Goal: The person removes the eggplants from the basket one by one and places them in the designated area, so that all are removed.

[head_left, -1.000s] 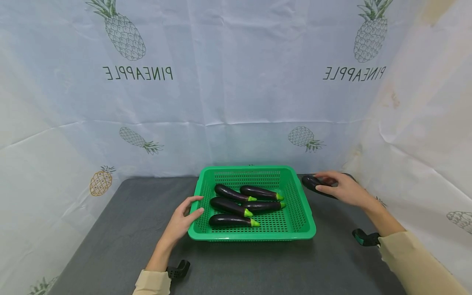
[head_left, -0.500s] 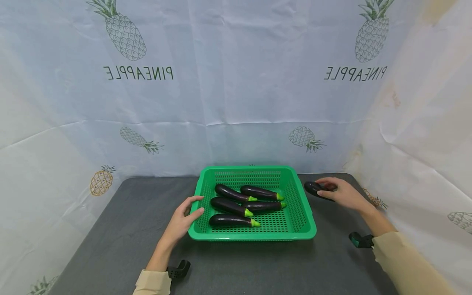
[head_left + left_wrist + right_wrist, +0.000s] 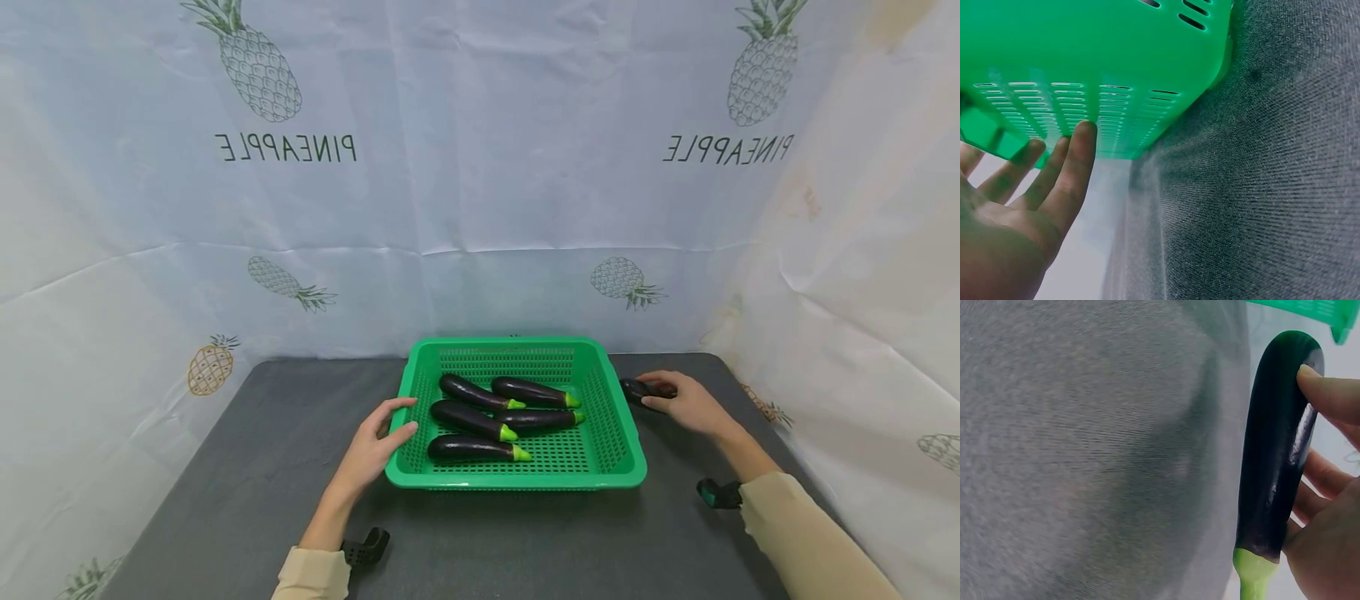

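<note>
5 eggplants [image 3: 472, 420] in basket [image 3: 517, 481] so far; 6th eggplant [image 3: 1275, 450] remains outside, just R of basket, pinched in R grip [image 3: 686, 404]. L grip [image 3: 367, 450] at basket's L rim, fingers loose, unclenched.

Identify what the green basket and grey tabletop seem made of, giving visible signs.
Green basket: probably moulded plastic, smooth and slightly glossy, with regular slots. Grey tabletop: apparently fabric-covered, matt, showing a fine woven-looking texture in the left wrist view.

My sleeves [image 3: 812, 537] are beige; I wear a bent black wrist mount [image 3: 366, 547] at lower left and a green-patched black mount [image 3: 722, 495] at lower right.
</note>
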Demonstrator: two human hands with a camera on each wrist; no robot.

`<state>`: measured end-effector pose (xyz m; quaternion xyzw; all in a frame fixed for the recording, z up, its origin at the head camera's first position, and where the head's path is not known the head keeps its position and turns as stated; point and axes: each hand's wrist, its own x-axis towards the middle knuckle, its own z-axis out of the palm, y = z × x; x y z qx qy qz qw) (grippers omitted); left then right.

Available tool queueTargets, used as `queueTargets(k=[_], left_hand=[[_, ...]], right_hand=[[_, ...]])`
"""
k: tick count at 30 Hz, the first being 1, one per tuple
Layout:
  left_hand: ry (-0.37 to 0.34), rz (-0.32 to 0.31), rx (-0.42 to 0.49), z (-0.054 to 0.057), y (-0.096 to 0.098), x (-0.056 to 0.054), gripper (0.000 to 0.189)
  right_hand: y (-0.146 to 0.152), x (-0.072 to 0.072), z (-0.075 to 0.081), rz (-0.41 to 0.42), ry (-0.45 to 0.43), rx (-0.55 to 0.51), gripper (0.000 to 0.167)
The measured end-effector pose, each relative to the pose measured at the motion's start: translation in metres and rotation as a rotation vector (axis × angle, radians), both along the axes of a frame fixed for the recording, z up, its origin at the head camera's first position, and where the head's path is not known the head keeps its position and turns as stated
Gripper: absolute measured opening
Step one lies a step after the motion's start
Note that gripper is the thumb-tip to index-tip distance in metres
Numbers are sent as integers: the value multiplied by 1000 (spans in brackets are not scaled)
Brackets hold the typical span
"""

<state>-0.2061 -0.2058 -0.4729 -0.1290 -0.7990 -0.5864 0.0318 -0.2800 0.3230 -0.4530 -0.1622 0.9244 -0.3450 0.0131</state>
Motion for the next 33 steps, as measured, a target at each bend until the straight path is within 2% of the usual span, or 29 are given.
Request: queueTargets(k=[8, 14, 23, 33], left_hand=[[-6, 0, 0, 1, 2, 1, 45], [-8, -3, 3, 1, 2, 1, 45], [-13, -3, 2, 1, 2, 1, 46], [2, 0, 0, 1, 0, 1, 46]], right_hand=[[-1, 0, -16, -27, 48, 56, 41], [0, 1, -21, -8, 103, 100, 36], [0, 2, -17, 18, 63, 98, 38], [1, 5, -9, 37, 67, 75, 39]])
